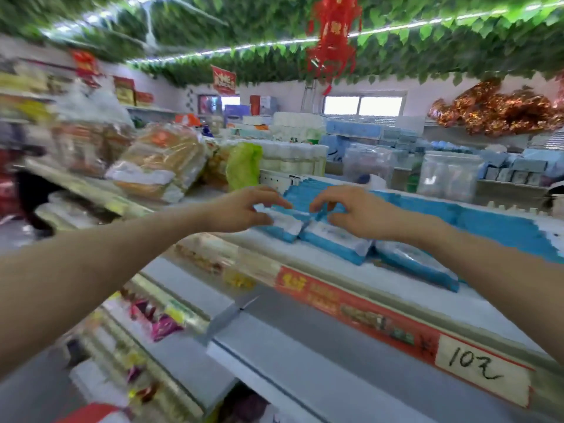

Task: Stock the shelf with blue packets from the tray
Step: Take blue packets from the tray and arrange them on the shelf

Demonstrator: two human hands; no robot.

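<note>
Clear bags (158, 166): sat on a shelf far to my left, brownish contents, too blurred for me to read, well apart from my hands.
Left hand (244, 209): was stretched out over the top shelf, fingers and thumb curled, pinching the upper edge of the left packet.
Left packet (282, 224): blue and white, lay flat on the top shelf, touching the middle packet along one side.
Middle packet (335, 241): lay flat just right of it, its lower end toward the shelf front.
Right hand (351, 210): was close beside my left, fingers bent down and thumb tucked under, gripping the top of the middle packet.
Top shelf (351, 288): pale surface carrying all three flat packets.
Price strip (360, 312): red, ran along the shelf's front edge.
Right packet (418, 264): lay flat near the middle packet, under my right forearm, touched by neither hand.
Handwritten tag (479, 366): white, sat at the strip's right end.
Packet row (494, 222): blue packets stood on edge behind the flat ones, running from between my hands off to the right.
</note>
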